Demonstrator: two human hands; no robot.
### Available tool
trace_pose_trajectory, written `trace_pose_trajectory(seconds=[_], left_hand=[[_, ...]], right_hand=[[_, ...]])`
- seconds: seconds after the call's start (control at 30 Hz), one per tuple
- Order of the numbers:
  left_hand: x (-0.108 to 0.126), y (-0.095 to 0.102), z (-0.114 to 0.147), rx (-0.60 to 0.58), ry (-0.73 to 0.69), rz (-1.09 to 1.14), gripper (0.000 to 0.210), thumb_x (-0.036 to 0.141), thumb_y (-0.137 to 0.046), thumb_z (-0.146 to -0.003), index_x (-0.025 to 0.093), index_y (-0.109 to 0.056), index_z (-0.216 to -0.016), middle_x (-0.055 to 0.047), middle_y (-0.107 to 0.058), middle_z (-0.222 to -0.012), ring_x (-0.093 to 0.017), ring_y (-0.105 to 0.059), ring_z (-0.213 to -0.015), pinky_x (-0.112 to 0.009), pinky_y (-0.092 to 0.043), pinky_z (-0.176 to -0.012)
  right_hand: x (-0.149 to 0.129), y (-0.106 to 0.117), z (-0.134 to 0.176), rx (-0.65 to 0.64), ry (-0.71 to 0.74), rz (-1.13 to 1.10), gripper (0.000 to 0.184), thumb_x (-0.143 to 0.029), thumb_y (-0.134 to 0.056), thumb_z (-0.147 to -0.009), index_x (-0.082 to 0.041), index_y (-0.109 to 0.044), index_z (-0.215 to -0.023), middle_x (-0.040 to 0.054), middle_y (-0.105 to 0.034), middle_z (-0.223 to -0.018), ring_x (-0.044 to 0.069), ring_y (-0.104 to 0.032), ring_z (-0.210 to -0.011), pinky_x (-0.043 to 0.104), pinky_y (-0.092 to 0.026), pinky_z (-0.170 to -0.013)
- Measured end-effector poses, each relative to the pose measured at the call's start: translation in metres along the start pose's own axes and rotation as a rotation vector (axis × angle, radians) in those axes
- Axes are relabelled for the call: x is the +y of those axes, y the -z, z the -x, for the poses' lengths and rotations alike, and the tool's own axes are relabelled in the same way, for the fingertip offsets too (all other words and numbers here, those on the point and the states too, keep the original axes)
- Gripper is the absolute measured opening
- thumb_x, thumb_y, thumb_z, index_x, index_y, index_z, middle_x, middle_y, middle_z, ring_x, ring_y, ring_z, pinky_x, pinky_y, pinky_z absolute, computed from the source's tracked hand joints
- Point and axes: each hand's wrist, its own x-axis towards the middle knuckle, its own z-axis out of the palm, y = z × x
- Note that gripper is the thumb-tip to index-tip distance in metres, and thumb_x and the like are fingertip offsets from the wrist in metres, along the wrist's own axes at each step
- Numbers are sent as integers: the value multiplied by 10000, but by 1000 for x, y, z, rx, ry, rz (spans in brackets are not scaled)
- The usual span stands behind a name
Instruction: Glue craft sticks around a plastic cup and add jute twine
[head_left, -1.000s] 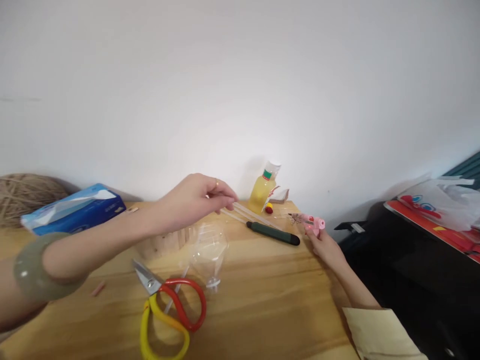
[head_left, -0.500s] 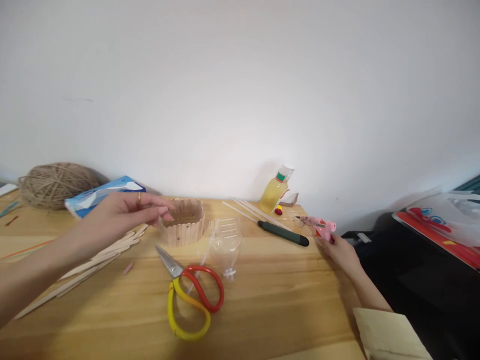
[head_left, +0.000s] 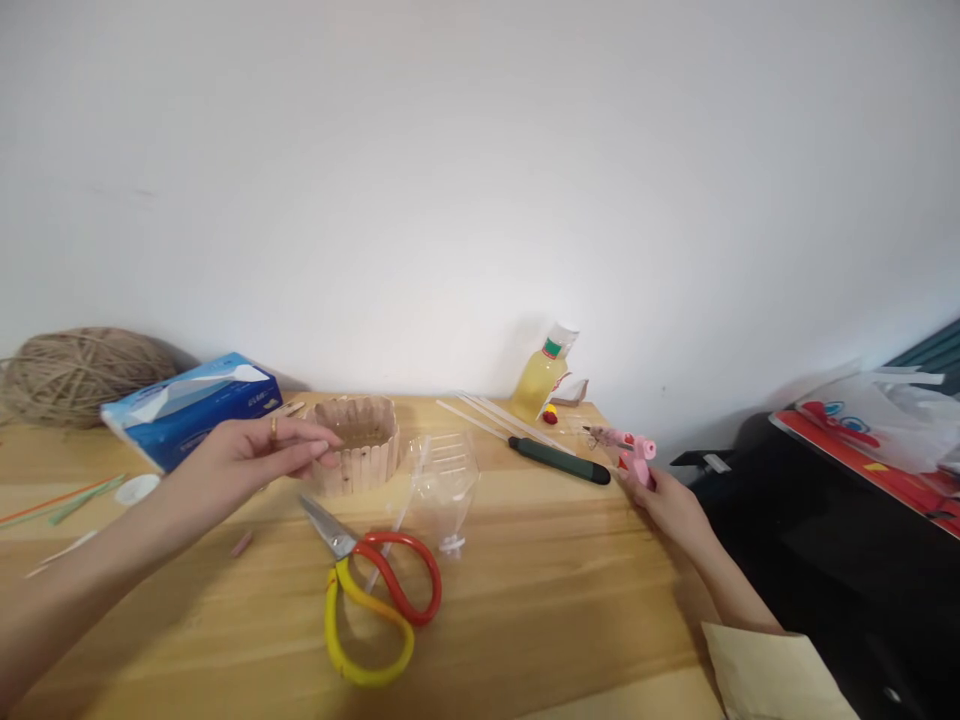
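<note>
Head view, pink glue gun (head_left: pixel 637 464), slatted wooden basket (head_left: pixel 367 468)

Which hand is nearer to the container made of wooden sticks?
The left. The left hand is at the left side of the container, overlapping it in view; contact can't be told. The right hand is well to its right, holding the pink gun-shaped tool.

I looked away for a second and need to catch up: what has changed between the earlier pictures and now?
Since the earliest picture, the left hand has moved left, from beside the yellow bottle to the wooden-stick basket; whether it touches it or let anything go is unclear. The right hand still holds the pink glue gun. The scissors and dark green tool stayed put.
</note>
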Motion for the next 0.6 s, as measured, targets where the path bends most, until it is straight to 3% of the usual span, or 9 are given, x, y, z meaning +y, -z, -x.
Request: trace_pose_trajectory(seconds=[0.3, 0.6], left_hand=[[0, -3, 1, 20, -7, -4, 368, 485, -618, -673, 179, -677, -868, -44, -695, -914, -209, -596, -860, -273, -461, -755], [12, -11, 7, -5, -13, -6, 264, 387, -601, -725, 180, -678, -870, -26, -709, -822, -188, -597, -801, -254, -461, -732]], right_hand=[[8, -4, -4, 70, 50, -80, 364, -524, -478, -729, -180, -544, -829, 90, -658, -811, 251, -619, -750, 297, -424, -617], [17, -8, -20, 134, 61, -161, 476, -532, -563, -671, -137, -584, -936, 98, -669, -826, 247, -617, -711, 304, -438, -590]])
